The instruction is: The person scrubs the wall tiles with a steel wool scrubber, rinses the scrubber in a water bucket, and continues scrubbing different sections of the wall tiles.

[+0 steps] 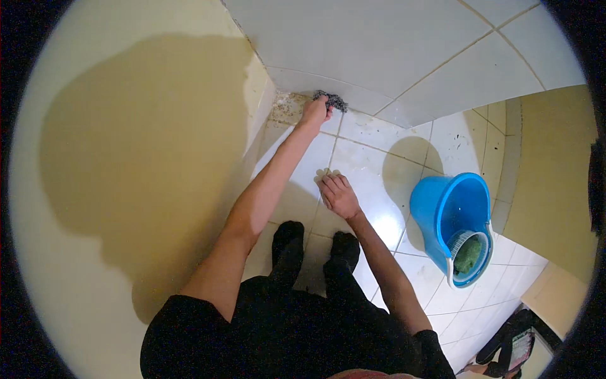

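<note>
1. Cut off at the lower edge, a reddish sliver (372, 375), too partial to name, lies over black clothing (297, 328), to the left of the blue bucket (426, 202), which serves as landmark.
2. Farther away than the bucket and well to its left, the left hand (315, 114) has its fingers closed on a grey scouring pad (336, 103). The pad sits low by the white tiled wall (379, 50), next to a stained patch (287, 107) — the bunched grip probably keeps it firm in so tight a spot.
3. Nearer, left of the bucket, the right hand (341, 196) grips nothing; its loosely bent fingers appear to touch the floor tiles (356, 155), probably as a prop for the leaning body.
4. Two dark-covered feet (288, 243) stand apart, left of the bucket, likely for balance.
5. Inside the bucket, a white basket (459, 239) holds a green pad (468, 256) — apparently so that it sits up off the bottom. The bucket itself is set to the right, perhaps to leave both arms room.
</note>
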